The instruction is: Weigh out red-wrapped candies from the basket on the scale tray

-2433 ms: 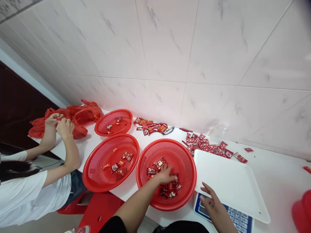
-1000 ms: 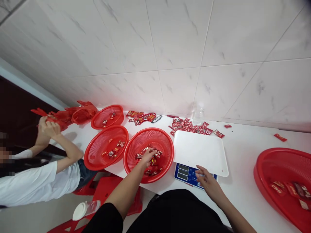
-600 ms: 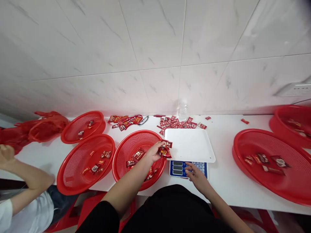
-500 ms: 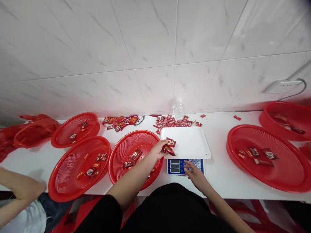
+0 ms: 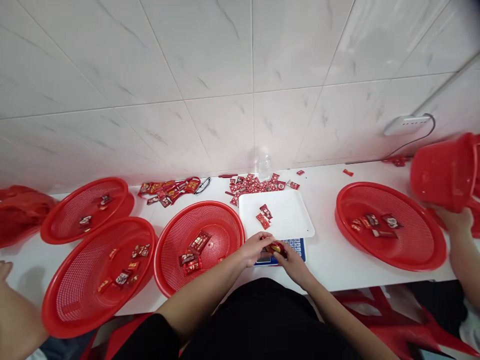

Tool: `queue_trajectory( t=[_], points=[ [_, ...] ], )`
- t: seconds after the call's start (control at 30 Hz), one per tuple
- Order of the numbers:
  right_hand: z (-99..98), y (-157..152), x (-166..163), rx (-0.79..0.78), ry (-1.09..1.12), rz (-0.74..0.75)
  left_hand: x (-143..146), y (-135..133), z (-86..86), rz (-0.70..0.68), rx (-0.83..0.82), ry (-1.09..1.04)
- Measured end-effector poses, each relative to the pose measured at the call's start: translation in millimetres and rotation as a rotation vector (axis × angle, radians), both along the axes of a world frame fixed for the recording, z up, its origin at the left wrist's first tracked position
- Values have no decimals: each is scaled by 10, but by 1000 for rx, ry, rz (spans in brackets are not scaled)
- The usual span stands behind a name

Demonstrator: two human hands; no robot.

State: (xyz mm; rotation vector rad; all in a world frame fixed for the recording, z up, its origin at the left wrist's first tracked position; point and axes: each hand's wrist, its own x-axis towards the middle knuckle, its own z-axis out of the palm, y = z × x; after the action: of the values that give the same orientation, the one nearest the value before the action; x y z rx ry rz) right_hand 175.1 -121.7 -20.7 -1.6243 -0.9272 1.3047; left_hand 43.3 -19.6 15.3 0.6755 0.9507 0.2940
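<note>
In front of my body, above the scale's near edge, my left hand and my right hand meet around a shiny red-and-gold snack packet. Fingers of both hands are closed on it and partly hide it. Just beyond them is the white tray of a weighing scale, with a dark red packet and a brighter red packet lying on it. The scale's blue keypad shows in part beneath my hands. Left of the scale stands a red mesh basket holding several packets.
Small red packets lie heaped behind the tray, near a clear bottle. Larger packets are piled left of them. More red baskets stand either side. At right, a co-worker's hand holds a tipped red basket.
My left hand has moved back from the tray to my right hand, which has turned inward onto the packet. Two packets now lie on the tray. The far-right basket has been lifted and tipped.
</note>
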Motion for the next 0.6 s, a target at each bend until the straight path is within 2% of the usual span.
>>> queue_trajectory(
  t=[0.13,0.2,0.27,0.47,0.6],
  points=[
    [56,73,29,-35,57,69,-89,-36,39,-172,179,72],
    [97,97,21,-46,93,117,-155,-8,56,-215,277,126],
    [136,120,-2,-55,118,160,-228,22,67,-226,322,126],
    [240,171,-64,-62,174,239,-419,10,50,-241,313,89],
    [296,187,-42,-48,187,211,-450,-39,20,-151,311,104]
  ],
)
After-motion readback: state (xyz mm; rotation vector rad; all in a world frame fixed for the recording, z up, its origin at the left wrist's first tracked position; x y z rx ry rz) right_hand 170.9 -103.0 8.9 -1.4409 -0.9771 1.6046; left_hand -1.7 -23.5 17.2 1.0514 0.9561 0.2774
